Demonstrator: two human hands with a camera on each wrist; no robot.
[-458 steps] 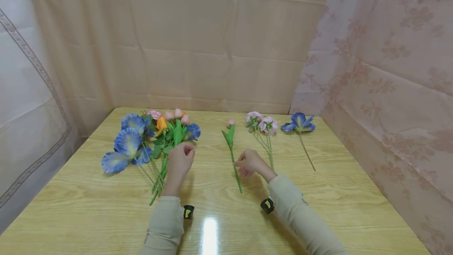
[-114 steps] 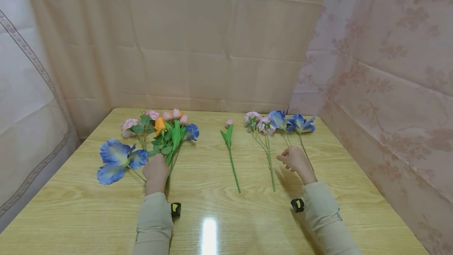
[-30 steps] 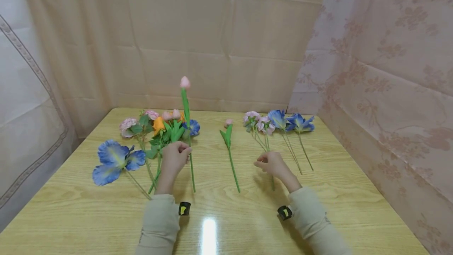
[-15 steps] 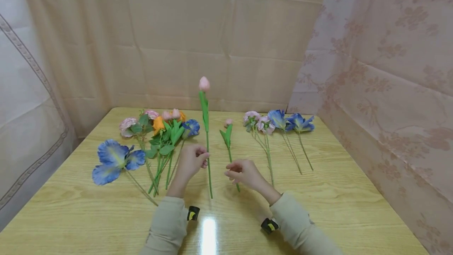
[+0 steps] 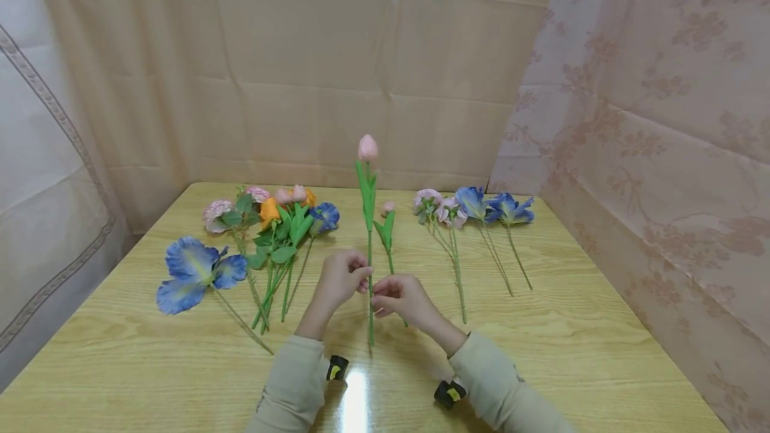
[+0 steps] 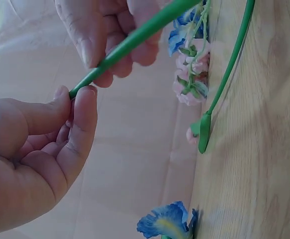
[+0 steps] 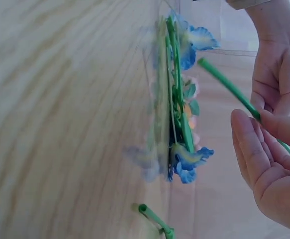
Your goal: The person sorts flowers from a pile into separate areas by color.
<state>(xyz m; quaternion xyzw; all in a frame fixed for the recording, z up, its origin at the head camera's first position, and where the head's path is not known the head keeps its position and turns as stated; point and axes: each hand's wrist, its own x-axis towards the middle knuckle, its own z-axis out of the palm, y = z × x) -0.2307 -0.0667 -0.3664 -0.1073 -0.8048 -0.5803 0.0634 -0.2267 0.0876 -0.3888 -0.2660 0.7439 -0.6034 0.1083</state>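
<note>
A pink tulip [image 5: 367,148] stands upright above the table, its green stem running down between both hands. My left hand [image 5: 341,277] pinches the stem between thumb and forefinger; the left wrist view shows that pinch on the green stem [image 6: 135,39] up close. Just below, my right hand [image 5: 404,299] has its thumb and fingers on the same stem, also seen pinched in the right wrist view beside the right fingers [image 7: 247,142]. Behind the right hand lies a second pink tulip [image 5: 387,229], its lower stem partly hidden.
On the left lie blue irises [image 5: 191,266], pink roses [image 5: 218,214], orange flowers [image 5: 270,212] and more pink tulips [image 5: 299,194], stems crossing. To the right are pale pink flowers [image 5: 451,212] and two blue irises [image 5: 510,208]. Curtains [image 5: 301,85] hang behind the wooden table [image 5: 589,353].
The left hand has lifted the tulip out of the left pile and carried it right to the middle. The right hand has moved left and taken the stem. Earlier, a blue iris joined the right group.
</note>
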